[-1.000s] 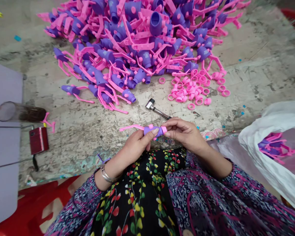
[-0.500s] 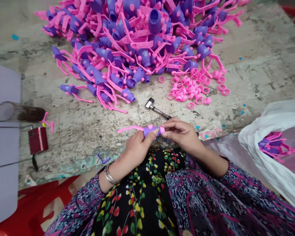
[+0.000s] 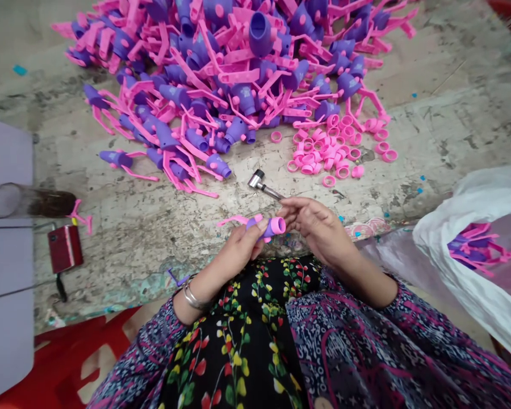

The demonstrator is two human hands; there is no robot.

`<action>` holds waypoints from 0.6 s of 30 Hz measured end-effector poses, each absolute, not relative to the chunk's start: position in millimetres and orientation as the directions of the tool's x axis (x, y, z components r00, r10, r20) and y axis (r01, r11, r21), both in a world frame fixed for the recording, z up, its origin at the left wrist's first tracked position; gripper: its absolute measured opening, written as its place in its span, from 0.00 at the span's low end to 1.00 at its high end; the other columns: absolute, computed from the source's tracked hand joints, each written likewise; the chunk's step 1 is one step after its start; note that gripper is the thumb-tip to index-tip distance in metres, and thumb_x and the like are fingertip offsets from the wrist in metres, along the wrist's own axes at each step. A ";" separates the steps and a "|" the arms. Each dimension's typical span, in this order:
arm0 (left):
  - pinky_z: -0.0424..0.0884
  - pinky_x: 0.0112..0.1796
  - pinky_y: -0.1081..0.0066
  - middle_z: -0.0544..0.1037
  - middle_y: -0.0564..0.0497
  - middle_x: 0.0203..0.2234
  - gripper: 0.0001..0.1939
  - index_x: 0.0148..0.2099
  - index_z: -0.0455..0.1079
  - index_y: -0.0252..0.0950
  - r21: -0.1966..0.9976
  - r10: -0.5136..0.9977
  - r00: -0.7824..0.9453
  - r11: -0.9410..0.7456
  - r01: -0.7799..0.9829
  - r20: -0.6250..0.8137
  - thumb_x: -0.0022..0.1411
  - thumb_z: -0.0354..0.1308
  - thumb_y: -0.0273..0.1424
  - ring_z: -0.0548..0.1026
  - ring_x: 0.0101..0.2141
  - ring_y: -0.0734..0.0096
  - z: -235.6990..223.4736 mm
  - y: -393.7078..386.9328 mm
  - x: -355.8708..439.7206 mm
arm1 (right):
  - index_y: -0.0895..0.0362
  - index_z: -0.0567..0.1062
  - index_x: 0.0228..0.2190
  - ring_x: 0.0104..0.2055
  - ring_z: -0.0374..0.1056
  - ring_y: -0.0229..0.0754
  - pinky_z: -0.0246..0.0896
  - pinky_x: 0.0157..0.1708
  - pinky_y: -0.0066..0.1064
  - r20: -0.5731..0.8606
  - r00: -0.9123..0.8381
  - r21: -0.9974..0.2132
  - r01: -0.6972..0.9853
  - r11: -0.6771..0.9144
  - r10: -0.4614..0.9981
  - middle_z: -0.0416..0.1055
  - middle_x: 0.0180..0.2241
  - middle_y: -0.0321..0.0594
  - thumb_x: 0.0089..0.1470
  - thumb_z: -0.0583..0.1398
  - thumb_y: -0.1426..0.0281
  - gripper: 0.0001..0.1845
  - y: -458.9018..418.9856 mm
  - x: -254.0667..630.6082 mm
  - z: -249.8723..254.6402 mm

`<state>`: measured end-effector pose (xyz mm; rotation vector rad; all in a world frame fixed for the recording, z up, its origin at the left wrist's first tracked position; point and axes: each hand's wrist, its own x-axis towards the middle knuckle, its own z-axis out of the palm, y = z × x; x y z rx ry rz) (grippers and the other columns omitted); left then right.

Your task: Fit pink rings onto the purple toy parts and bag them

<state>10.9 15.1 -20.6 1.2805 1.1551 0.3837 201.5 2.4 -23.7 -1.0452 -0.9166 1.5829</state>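
Note:
My left hand [image 3: 235, 254] grips a purple plastic toy piece [image 3: 267, 227] with a pink arm and a pink ring on its mouth, held just above the table's near edge. My right hand [image 3: 314, 223] sits beside the ring end, fingers curled and touching the piece. A small metal hammer [image 3: 262, 184] lies on the table just beyond my hands. Farther back is a scatter of several loose pink rings [image 3: 329, 149] and a big heap of purple and pink pieces [image 3: 234, 74].
A white plastic bag [image 3: 472, 238] at the right holds more pink and purple pieces. At the left lie a clear tube [image 3: 25, 200], a small red box [image 3: 65, 248] and a grey board [image 3: 4, 267]. The worn table [image 3: 430, 130] is stained.
The piece has turned so its ringed mouth faces up toward me and has shifted slightly right. My right fingers have loosened from the ring end. The view has tilted a little.

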 end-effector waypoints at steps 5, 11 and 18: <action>0.57 0.28 0.69 0.59 0.55 0.11 0.32 0.18 0.59 0.39 0.880 0.770 0.440 0.339 0.331 -0.462 0.70 0.41 0.49 0.58 0.17 0.73 -23.3 11.2 9.5 | 0.53 0.78 0.37 0.32 0.73 0.39 0.71 0.37 0.35 -0.422 -0.113 -0.767 -0.484 -0.420 0.900 0.77 0.32 0.40 0.60 0.58 0.49 0.21 9.2 198.1 -29.6; 0.55 0.28 0.69 0.59 0.55 0.12 0.32 0.18 0.58 0.38 0.881 0.749 0.475 0.329 0.340 -0.463 0.70 0.39 0.49 0.58 0.18 0.74 -19.7 9.0 10.1 | 0.54 0.78 0.33 0.34 0.72 0.41 0.70 0.41 0.36 -0.454 -0.111 -0.743 -0.500 -0.445 0.884 0.77 0.31 0.41 0.57 0.59 0.46 0.24 17.8 181.8 -27.2; 0.51 0.23 0.70 0.57 0.57 0.11 0.28 0.22 0.58 0.38 0.875 0.743 0.462 0.423 0.236 -0.484 0.71 0.36 0.47 0.54 0.16 0.76 -23.1 6.7 9.4 | 0.53 0.77 0.37 0.36 0.70 0.39 0.67 0.38 0.32 -0.171 -0.107 -0.947 -0.256 -0.194 0.979 0.74 0.34 0.38 0.61 0.58 0.54 0.16 5.4 180.8 -17.3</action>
